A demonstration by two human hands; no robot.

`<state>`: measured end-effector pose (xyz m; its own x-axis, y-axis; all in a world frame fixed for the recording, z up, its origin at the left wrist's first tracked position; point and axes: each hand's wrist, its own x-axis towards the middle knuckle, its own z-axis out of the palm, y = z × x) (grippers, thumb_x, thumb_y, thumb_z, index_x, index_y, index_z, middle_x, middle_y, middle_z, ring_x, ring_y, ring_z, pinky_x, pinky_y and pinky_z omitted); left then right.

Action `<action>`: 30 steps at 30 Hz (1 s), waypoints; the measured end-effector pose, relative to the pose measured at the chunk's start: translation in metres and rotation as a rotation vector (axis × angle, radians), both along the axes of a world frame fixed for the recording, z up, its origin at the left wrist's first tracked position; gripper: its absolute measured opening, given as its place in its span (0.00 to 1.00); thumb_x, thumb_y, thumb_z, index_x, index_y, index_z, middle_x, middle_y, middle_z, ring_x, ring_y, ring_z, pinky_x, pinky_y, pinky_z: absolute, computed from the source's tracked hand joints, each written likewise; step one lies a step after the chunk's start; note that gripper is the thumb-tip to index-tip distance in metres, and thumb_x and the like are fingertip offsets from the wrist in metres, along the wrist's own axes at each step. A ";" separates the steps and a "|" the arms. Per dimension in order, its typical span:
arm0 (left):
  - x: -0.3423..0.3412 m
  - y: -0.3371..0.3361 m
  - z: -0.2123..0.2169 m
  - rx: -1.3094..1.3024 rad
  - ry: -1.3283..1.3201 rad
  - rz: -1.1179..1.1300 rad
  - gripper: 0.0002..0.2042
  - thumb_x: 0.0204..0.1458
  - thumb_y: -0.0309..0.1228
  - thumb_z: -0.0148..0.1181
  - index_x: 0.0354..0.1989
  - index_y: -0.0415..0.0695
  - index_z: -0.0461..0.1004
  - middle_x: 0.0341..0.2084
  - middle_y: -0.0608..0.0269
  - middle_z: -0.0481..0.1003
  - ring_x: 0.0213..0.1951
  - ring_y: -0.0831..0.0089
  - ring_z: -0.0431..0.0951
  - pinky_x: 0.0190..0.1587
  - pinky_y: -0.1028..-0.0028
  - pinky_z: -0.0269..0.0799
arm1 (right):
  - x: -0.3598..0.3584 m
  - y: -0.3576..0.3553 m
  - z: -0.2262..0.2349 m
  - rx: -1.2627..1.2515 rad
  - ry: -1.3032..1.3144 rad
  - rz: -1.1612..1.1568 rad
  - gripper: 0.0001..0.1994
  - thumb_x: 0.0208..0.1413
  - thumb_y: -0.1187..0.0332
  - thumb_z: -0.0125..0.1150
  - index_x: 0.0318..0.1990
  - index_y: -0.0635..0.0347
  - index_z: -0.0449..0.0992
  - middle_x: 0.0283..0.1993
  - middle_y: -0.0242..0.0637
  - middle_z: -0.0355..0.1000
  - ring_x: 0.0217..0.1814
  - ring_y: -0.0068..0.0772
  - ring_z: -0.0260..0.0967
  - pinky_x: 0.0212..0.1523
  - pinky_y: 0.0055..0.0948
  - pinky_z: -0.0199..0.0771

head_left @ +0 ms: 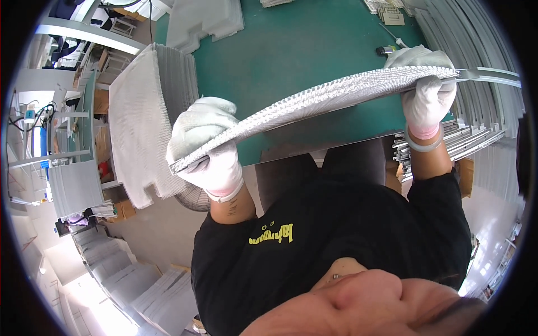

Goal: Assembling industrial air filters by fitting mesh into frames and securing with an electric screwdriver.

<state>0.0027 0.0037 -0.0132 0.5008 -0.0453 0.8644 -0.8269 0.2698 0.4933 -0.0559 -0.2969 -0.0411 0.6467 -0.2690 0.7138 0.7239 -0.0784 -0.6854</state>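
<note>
Spanning from left hand (203,126) to right hand (429,98), the mesh panel (330,96) is clasped near each end.

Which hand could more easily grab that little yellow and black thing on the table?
Probably the right hand: it is closer to the yellow and black thing than the left hand. But both hold the silver panel, so it must let go first.
</note>
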 end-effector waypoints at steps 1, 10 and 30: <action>-0.002 -0.001 0.000 -0.002 -0.004 -0.002 0.13 0.51 0.33 0.69 0.28 0.35 0.74 0.21 0.54 0.75 0.25 0.63 0.77 0.32 0.64 0.76 | -0.002 0.001 0.000 0.008 -0.018 0.005 0.18 0.63 0.55 0.57 0.39 0.66 0.70 0.33 0.47 0.72 0.37 0.43 0.72 0.38 0.37 0.73; -0.003 0.003 -0.004 -0.070 0.120 0.001 0.05 0.47 0.23 0.65 0.31 0.36 0.77 0.30 0.55 0.77 0.32 0.61 0.79 0.35 0.67 0.74 | -0.014 0.007 0.038 -0.212 -0.161 -0.302 0.56 0.49 0.78 0.71 0.75 0.52 0.29 0.48 0.52 0.75 0.47 0.36 0.76 0.46 0.30 0.79; -0.027 0.022 0.010 0.120 0.455 0.083 0.12 0.46 0.20 0.65 0.41 0.35 0.76 0.34 0.61 0.77 0.32 0.80 0.75 0.35 0.81 0.70 | 0.002 0.015 0.171 -1.402 -0.194 0.247 0.15 0.42 0.84 0.61 0.40 0.62 0.74 0.36 0.44 0.73 0.37 0.45 0.73 0.36 0.35 0.74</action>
